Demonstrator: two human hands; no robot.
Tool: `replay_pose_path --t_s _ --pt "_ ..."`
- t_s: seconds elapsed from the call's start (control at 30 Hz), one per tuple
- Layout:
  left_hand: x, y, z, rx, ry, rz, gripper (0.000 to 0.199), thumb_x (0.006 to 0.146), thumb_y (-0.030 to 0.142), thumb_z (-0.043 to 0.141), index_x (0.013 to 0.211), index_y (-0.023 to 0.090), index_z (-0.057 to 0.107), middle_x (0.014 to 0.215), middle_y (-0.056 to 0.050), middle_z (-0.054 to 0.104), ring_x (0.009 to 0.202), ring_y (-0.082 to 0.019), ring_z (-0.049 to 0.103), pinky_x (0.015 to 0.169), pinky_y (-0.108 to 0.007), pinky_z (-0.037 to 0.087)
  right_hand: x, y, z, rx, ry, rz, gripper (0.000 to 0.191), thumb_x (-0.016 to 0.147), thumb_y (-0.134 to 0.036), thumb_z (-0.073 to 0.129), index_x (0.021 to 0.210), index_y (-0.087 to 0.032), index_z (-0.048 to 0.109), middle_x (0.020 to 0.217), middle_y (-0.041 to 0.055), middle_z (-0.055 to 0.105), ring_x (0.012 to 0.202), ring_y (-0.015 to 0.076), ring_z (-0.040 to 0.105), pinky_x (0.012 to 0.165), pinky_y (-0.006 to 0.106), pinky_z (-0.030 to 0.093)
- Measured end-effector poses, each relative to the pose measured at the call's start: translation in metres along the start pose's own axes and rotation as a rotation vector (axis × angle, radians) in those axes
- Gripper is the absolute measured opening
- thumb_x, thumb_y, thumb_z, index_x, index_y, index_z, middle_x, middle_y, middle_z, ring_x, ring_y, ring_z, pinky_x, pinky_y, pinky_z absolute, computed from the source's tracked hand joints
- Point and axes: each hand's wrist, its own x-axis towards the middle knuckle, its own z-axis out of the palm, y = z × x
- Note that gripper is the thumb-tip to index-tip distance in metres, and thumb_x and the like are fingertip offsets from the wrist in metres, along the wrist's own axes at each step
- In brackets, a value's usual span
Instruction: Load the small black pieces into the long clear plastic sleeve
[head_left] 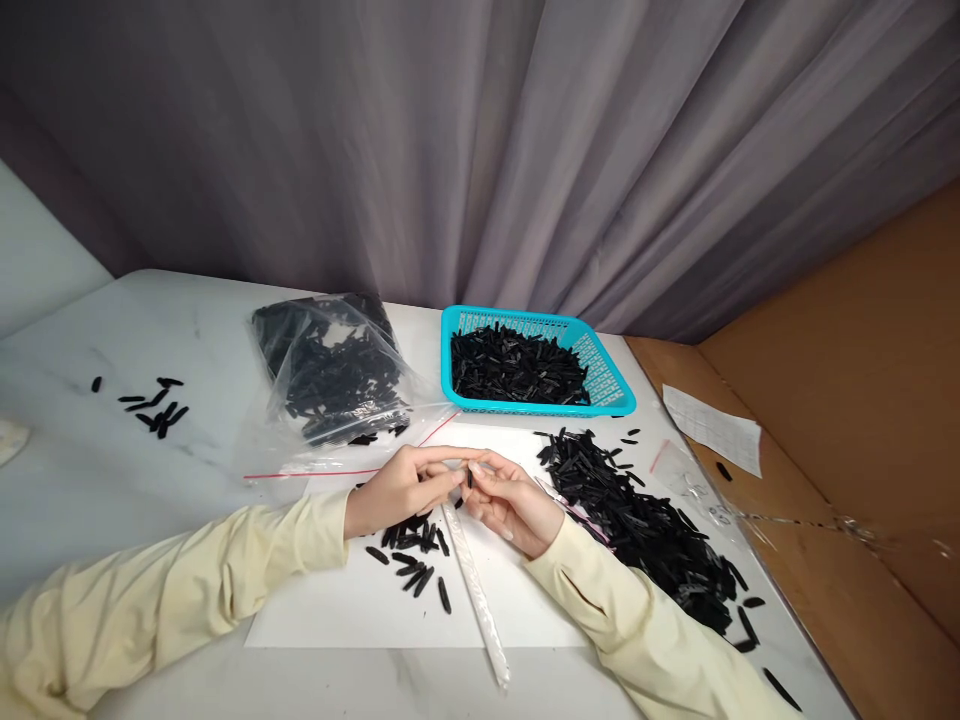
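My left hand (405, 489) and my right hand (517, 498) meet above a white sheet (322, 615). Between my right thumb and fingers is a small black piece (470, 478). The fingers of my left hand are closed on the upper end of a long white strip (478, 600), which slants down across the sheet. Beneath my left hand lie several loose black pieces (412, 570). To the right of my right hand spreads a large pile of black pieces (637, 520).
A blue basket (540, 407) full of black pieces stands at the back. Left of it lies a clear plastic bag (345, 370) with black pieces. More loose pieces (154, 405) are at the far left. Paper (712, 428) and a small clear bag (690, 485) lie at the right edge.
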Motion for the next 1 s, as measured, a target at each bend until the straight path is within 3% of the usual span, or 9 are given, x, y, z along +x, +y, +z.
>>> replay_pose_path --t_s 0.27,0.47,0.77,1.0 --pt "-0.001 0.002 0.001 0.132 0.088 0.038 0.048 0.084 0.03 0.049 0.124 0.004 0.053 0.045 0.01 0.031 0.042 -0.006 0.027 0.044 -0.021 0.025 0.001 0.003 -0.004 0.003 0.031 -0.036 0.034 0.058 -0.018 0.081 0.09 -0.015 0.071 0.055 -0.0002 0.063 0.051 0.0075 0.057 0.037 0.012 0.038" --pt "-0.003 0.006 0.0 0.188 0.084 0.005 0.051 0.085 0.033 0.048 0.125 0.002 0.053 0.045 0.01 0.028 0.042 -0.006 0.025 0.044 -0.021 0.023 -0.001 0.001 0.001 -0.066 0.132 -0.18 0.022 0.059 -0.015 0.08 0.078 -0.015 0.068 0.064 -0.0022 0.063 0.05 0.0093 0.061 0.044 0.018 0.047" --pt "-0.001 0.001 0.001 0.247 0.107 0.043 0.043 0.083 0.03 0.048 0.116 0.005 0.062 0.045 0.009 0.025 0.044 -0.007 0.02 0.038 -0.02 0.017 -0.007 0.004 0.007 -0.255 0.197 -0.387 0.026 0.064 -0.02 0.078 0.079 -0.017 0.058 0.061 -0.0032 0.059 0.05 0.0112 0.06 0.047 0.024 0.051" --pt "-0.002 0.001 0.003 0.307 0.14 0.061 0.043 0.084 0.03 0.047 0.115 0.004 0.062 0.048 0.008 0.024 0.046 -0.007 0.019 0.039 -0.02 0.017 -0.009 0.001 0.006 -0.241 0.167 -0.403 0.026 0.065 -0.022 0.077 0.081 -0.018 0.058 0.063 -0.0011 0.062 0.053 0.0137 0.061 0.055 0.029 0.053"
